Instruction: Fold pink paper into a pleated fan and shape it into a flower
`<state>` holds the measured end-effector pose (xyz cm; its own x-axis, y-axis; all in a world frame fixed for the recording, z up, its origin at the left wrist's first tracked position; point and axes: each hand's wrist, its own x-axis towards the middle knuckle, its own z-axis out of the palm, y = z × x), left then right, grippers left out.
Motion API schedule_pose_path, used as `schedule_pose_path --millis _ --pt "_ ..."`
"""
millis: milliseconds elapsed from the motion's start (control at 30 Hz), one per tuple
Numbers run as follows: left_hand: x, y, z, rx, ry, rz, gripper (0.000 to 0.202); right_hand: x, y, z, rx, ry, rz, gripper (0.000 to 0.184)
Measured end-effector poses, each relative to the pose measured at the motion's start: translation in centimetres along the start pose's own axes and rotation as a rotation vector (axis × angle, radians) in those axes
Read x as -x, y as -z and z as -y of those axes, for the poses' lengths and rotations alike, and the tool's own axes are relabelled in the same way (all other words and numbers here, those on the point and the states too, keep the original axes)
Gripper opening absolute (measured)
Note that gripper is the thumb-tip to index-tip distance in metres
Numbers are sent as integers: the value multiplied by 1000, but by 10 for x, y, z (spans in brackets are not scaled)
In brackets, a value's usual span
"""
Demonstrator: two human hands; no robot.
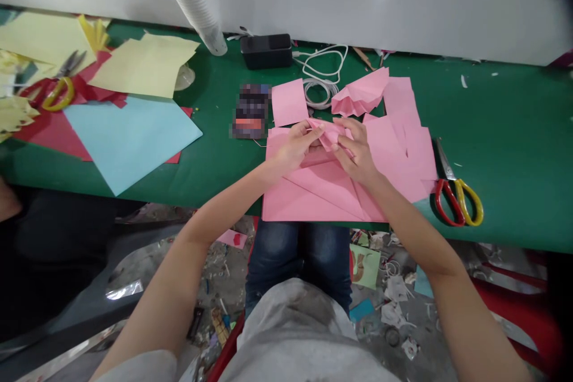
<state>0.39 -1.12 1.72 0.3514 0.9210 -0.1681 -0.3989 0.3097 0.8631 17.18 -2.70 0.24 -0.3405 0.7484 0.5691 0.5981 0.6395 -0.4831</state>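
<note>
A small folded piece of pink paper (330,135) is held up between both hands, just over a pile of pink sheets (308,197). My left hand (299,144) pinches its left side with thumb and fingers. On the right side, my right hand (357,150) grips it, fingers bent over the folds. Beyond my hands lie a pink paper square (289,101) and a pleated pink paper fan shape (362,92). More pink sheets (403,149) spread out to the right, some with cut slits. Scissors (456,191) with a red and a yellow handle rest beside them.
Behind are a phone-like blurred object (250,112), a black box (266,51), a coiled white cable (320,92) and stacked plastic cups (197,9). At left lie blue paper (134,137), yellow paper (145,65) and other scissors (58,92). A person's dark clothing (58,250) shows at lower left.
</note>
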Motion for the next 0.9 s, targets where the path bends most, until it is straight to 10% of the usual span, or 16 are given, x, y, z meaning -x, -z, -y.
schedule_pose_path --millis 533,900 --pt "-2 3 -3 -44 -17 -55 21 0 6 -8 49 87 -91 17" --pt "-5 7 -2 -271 -93 -65 18 -6 3 2 -553 -472 -91 39"
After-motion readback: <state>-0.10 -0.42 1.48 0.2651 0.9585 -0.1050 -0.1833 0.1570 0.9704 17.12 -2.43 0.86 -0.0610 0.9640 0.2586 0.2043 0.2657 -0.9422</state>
